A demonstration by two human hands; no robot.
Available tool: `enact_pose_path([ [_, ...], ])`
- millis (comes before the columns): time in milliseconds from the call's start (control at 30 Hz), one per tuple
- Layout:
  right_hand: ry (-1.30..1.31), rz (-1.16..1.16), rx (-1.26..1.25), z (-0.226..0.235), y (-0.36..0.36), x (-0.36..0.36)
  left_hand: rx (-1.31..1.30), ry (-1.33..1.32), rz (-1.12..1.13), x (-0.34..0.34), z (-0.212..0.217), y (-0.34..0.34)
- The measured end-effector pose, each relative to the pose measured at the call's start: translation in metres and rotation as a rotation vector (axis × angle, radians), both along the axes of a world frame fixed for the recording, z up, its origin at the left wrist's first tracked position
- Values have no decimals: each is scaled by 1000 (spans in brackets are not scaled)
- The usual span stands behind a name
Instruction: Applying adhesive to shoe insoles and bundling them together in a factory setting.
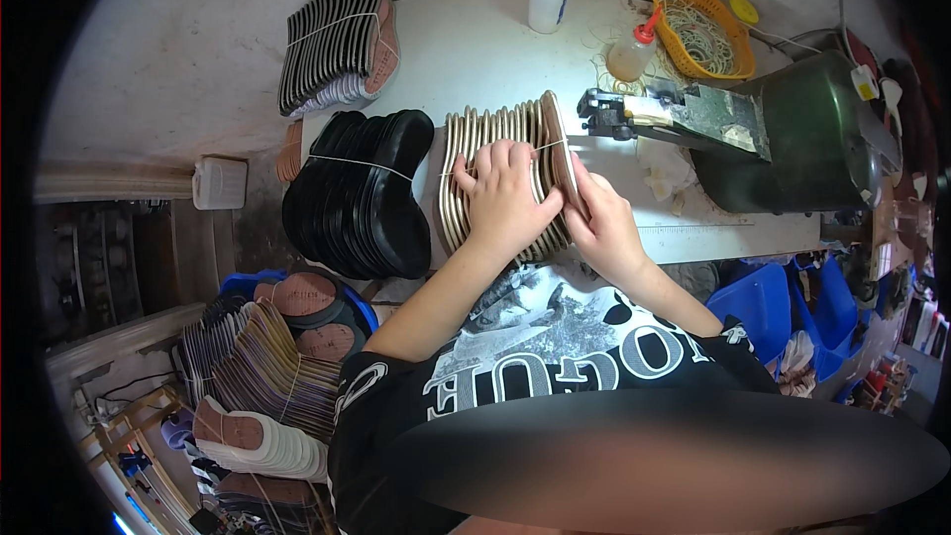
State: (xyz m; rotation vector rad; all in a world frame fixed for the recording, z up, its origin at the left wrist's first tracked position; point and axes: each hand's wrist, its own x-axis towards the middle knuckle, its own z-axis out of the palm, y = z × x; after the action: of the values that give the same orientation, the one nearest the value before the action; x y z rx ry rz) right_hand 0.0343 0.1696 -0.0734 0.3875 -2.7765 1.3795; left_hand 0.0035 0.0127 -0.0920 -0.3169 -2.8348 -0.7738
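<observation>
A bundle of insoles with gold edges (pixel 456 213) stands on its side at the near edge of the white table, tied with a thin pale band. Across its top my left hand (pixel 507 193) grips it, fingers spread over the edges and thumb near the right end. My right hand (pixel 604 223) holds the right end, with its fingers against the brown face of the outermost insole (pixel 557 139) and its thumb on the near side. Directly left of this bundle lies a larger bundle of black insoles (pixel 367 198), also banded. What the fingertips press on is partly hidden.
A striped insole bundle (pixel 332 50) sits at the back left. On the table (pixel 466 35) are a white bottle (pixel 550 0), a red-capped bottle (pixel 631 52), a yellow basket of bands (pixel 708 35) and a dark green machine (pixel 792 129). More bundles (pixel 267 362) fill the lower left; blue bins (pixel 753 307) stand right.
</observation>
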Motion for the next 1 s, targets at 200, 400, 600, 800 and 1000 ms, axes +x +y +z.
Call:
enact_pose_path([
  [200,-8,-9,45,0,-1,-2,73,-21,-103,0,3,-4],
  [400,-53,-16,88,2,3,1,72,-82,-78,-3,4,-2],
  [600,-51,4,73,-1,-3,4,25,-24,-20,-3,2,5],
  [800,-94,-35,85,-1,2,6,0,-13,-48,-2,0,5],
  [1000,-129,-56,65,-22,4,0,-44,73,-53,-1,-4,8],
])
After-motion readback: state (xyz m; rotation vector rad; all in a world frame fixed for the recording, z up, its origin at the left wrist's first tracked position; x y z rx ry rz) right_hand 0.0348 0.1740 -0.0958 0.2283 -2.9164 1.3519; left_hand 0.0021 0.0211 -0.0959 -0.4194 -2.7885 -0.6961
